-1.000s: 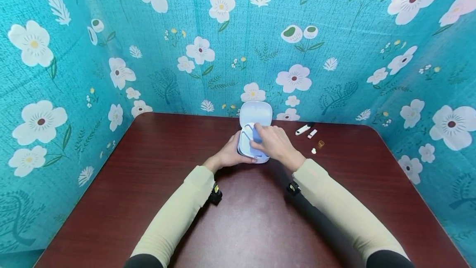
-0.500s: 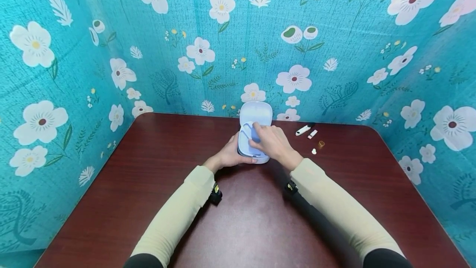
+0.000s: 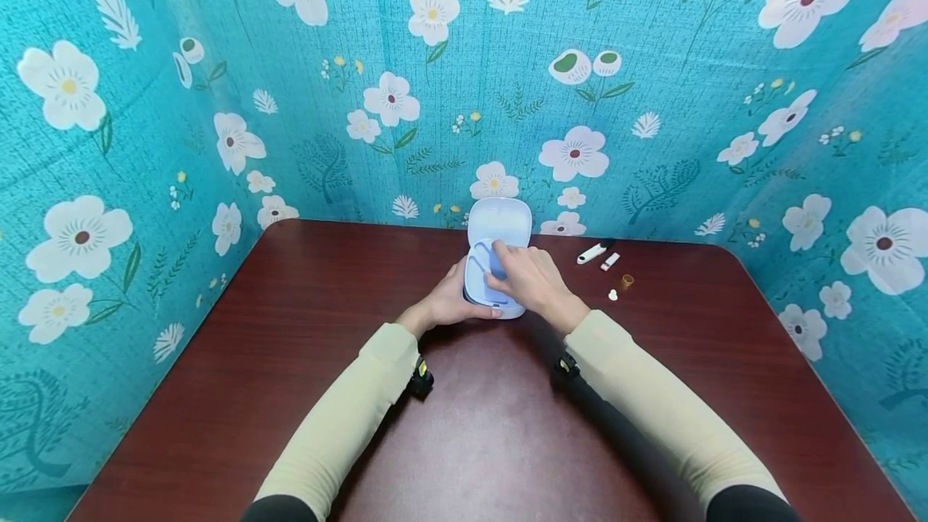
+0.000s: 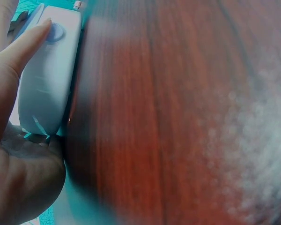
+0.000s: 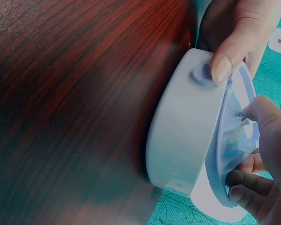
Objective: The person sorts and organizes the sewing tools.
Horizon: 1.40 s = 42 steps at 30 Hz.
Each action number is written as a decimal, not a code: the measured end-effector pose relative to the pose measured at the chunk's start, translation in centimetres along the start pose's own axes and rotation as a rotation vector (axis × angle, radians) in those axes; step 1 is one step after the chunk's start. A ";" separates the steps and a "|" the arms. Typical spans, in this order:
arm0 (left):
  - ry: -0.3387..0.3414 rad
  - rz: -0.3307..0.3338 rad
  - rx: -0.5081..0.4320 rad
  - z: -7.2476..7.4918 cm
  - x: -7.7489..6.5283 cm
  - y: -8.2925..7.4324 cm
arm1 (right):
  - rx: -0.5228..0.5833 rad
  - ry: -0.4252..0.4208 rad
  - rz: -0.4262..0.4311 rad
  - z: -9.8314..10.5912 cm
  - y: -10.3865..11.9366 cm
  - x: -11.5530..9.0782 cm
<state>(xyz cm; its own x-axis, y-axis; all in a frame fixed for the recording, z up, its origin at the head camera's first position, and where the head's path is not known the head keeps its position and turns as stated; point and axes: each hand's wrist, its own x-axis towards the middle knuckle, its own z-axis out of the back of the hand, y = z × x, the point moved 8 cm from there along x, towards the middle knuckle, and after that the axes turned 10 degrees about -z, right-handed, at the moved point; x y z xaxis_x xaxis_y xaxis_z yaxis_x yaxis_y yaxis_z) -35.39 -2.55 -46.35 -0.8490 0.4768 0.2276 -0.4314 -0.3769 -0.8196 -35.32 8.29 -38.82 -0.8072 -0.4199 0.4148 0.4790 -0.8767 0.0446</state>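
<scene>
A pale white-blue storage case (image 5: 178, 126) stands near the table's back edge, its lid (image 3: 499, 217) raised at the back. My left hand (image 3: 451, 296) grips the case from the left side, the thumb lying by a round blue button (image 5: 203, 75) on its front. With fingers and thumb, my right hand (image 3: 535, 276) pinches a light-blue inner tray (image 5: 222, 154), which sits tilted over the case with its left side raised. Molded compartments show in the tray. Whatever lies beneath it in the case is hidden.
Right of the case lie a white tool with a dark end (image 3: 590, 254), a small white stick-like piece (image 3: 610, 262), a gold-coloured ring-shaped piece (image 3: 627, 282) and a tiny white piece (image 3: 613, 295). A flowered teal curtain (image 3: 435, 143) hangs behind the table (image 3: 326, 288).
My right wrist has shifted slightly to the left, with its hand still on the tray. The left hand and the case have hardly moved.
</scene>
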 end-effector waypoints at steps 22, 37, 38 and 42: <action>-0.034 -0.026 -0.041 0.0 0.0 -0.2 | -0.019 0.087 -0.028 -0.7 0.1 0.1; -0.036 0.015 0.015 -0.2 0.0 0.5 | -0.015 0.146 -0.046 -1.6 0.0 0.4; -0.036 0.016 0.020 -0.2 0.0 0.5 | -0.018 0.150 -0.046 -1.7 0.0 0.5; -0.039 0.021 0.019 -0.1 0.0 0.5 | -0.011 0.159 -0.052 -1.9 -0.1 0.5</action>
<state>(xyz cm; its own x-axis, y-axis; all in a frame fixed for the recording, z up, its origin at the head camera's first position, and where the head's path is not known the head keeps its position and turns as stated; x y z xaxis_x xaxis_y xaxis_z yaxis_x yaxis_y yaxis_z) -35.60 -2.62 -46.81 -0.8691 0.4374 0.2309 -0.4187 -0.4020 -0.8143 -36.45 7.74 -40.31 -0.8755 -0.4052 0.2633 0.4323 -0.9002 0.0520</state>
